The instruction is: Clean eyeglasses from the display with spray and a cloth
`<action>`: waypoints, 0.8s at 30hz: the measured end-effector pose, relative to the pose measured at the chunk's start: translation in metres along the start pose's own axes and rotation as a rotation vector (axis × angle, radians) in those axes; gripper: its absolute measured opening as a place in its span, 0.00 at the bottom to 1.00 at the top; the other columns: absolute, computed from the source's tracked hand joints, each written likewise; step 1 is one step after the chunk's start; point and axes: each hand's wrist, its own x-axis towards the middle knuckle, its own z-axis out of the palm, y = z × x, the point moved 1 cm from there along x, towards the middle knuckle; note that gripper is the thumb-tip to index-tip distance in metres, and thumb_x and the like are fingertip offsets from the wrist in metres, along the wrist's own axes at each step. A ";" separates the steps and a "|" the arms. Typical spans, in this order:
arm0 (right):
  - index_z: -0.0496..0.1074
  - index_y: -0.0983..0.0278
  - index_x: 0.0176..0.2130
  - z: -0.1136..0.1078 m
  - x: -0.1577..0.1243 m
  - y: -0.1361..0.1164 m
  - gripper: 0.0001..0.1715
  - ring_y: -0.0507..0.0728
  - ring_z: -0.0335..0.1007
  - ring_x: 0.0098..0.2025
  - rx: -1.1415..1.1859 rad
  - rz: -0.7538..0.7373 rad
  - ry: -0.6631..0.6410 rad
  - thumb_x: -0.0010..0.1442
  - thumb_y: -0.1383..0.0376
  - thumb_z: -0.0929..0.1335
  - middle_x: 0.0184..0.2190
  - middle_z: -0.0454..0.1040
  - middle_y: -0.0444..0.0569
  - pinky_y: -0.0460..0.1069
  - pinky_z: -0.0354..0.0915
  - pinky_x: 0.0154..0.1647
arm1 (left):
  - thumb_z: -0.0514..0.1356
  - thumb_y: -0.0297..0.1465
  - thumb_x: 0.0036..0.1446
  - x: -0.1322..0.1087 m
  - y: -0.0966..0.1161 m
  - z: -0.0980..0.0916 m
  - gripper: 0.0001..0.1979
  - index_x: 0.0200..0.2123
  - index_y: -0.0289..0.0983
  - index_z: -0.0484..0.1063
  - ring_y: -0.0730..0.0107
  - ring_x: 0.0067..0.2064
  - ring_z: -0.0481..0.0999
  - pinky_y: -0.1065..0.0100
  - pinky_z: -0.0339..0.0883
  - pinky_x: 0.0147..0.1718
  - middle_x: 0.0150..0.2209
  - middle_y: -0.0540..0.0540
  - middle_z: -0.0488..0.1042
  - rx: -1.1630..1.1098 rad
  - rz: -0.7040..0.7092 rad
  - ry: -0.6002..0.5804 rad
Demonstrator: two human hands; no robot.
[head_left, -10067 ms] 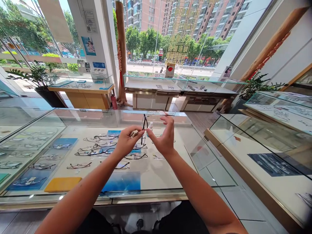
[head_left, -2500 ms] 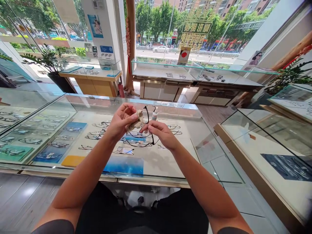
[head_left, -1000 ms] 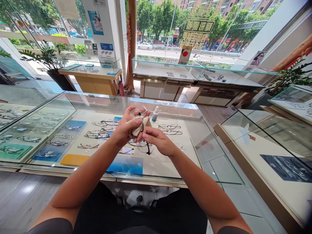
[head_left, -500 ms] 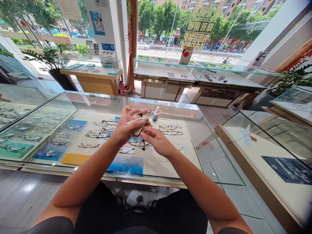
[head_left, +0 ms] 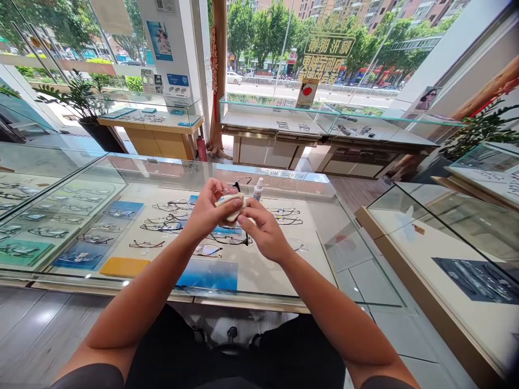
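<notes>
My left hand (head_left: 206, 210) is closed on a small beige cloth (head_left: 233, 206), pressing it round a pair of black-framed glasses (head_left: 245, 237). My right hand (head_left: 261, 229) pinches the same glasses from the right, with one black temple hanging below the fingers. Both hands are held above the glass counter (head_left: 357, 259). A small white spray bottle (head_left: 258, 189) stands on the glass just behind my right hand.
Under the counter glass lie several pairs of glasses (head_left: 162, 222) on blue and yellow mats. Another glass case (head_left: 466, 237) runs along the right, one more (head_left: 48, 183) on the left. Further display counters (head_left: 279, 121) and potted plants (head_left: 81, 102) stand by the windows.
Ten seconds ago I held the glasses up high; they have come down over the counter. In the last second the cloth and fingers shifted slightly along the frame.
</notes>
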 end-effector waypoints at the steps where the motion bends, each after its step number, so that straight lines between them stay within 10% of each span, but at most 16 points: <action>1: 0.80 0.59 0.38 0.000 0.000 0.000 0.21 0.60 0.69 0.48 -0.015 -0.003 0.013 0.78 0.50 0.68 0.42 0.69 0.49 0.56 0.66 0.57 | 0.82 0.47 0.51 0.000 0.000 -0.002 0.33 0.40 0.42 0.61 0.71 0.40 0.76 0.74 0.71 0.31 0.44 0.50 0.73 0.070 0.001 0.025; 5: 0.81 0.58 0.39 -0.002 -0.001 0.001 0.22 0.60 0.66 0.45 -0.116 -0.029 0.068 0.78 0.50 0.67 0.38 0.65 0.48 0.57 0.66 0.53 | 0.79 0.55 0.51 -0.001 0.002 -0.008 0.35 0.32 0.40 0.60 0.76 0.28 0.63 0.73 0.58 0.26 0.28 0.55 0.65 0.408 -0.012 0.139; 8: 0.82 0.58 0.40 -0.002 -0.002 0.000 0.22 0.62 0.65 0.46 -0.192 -0.062 0.093 0.79 0.51 0.66 0.37 0.66 0.48 0.58 0.66 0.53 | 0.72 0.63 0.56 -0.001 0.004 -0.008 0.35 0.26 0.39 0.64 0.73 0.26 0.64 0.70 0.57 0.26 0.23 0.52 0.66 0.463 -0.081 0.006; 24: 0.82 0.58 0.40 -0.004 -0.002 0.002 0.21 0.63 0.65 0.48 -0.286 -0.075 0.118 0.79 0.53 0.66 0.39 0.68 0.50 0.59 0.63 0.57 | 0.66 0.73 0.51 0.004 -0.004 -0.009 0.40 0.29 0.37 0.75 0.70 0.27 0.66 0.69 0.60 0.25 0.27 0.46 0.73 0.273 -0.301 -0.183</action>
